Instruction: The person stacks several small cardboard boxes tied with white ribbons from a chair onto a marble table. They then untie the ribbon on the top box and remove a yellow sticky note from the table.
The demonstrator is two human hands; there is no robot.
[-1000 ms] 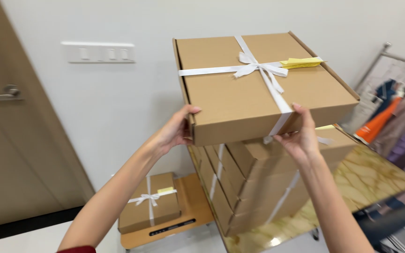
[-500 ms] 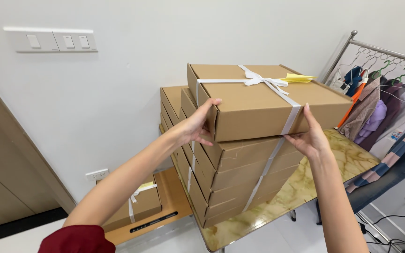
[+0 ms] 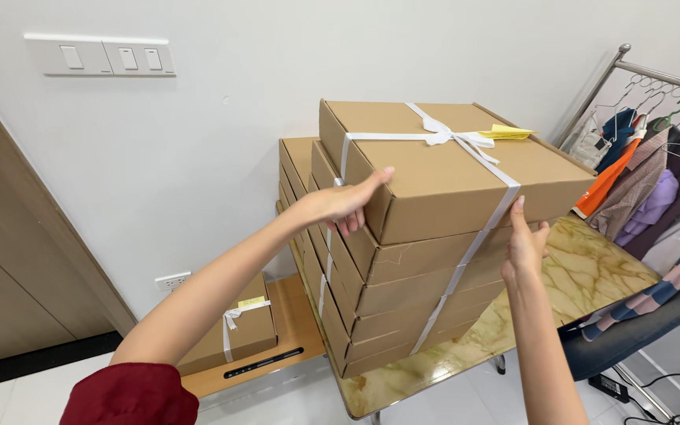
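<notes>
A: How is the top box (image 3: 442, 169) gripped?

B: It is steadied between two bare hands; the left hand (image 3: 345, 206) is pressed flat against its near-left corner, fingers extended, and the right hand (image 3: 524, 245) is laid upright against the near-right edge, just under the white ribbon (image 3: 466, 145). Neither hand is closed around anything; the box is merely touched from both sides.

A: Where is the box located?

B: It is seated on a stack of like cardboard boxes (image 3: 371, 299), skewed off the boxes below; the stack itself is carried on a marbled table (image 3: 592, 271), beyond the right hand.

A: What is found around the grip?

B: A smaller ribboned box (image 3: 234, 334) is set on a low wooden stand (image 3: 297, 330) below the left forearm; a clothes rack (image 3: 655, 157) is placed beyond the right hand.

A: What failure is judged possible?

B: The stack appears fanned out and leaning toward the hands; if pressure were applied unevenly, the top box could be slid off, or the stack toppled; the yellow tag (image 3: 509, 132) could be snagged.
</notes>
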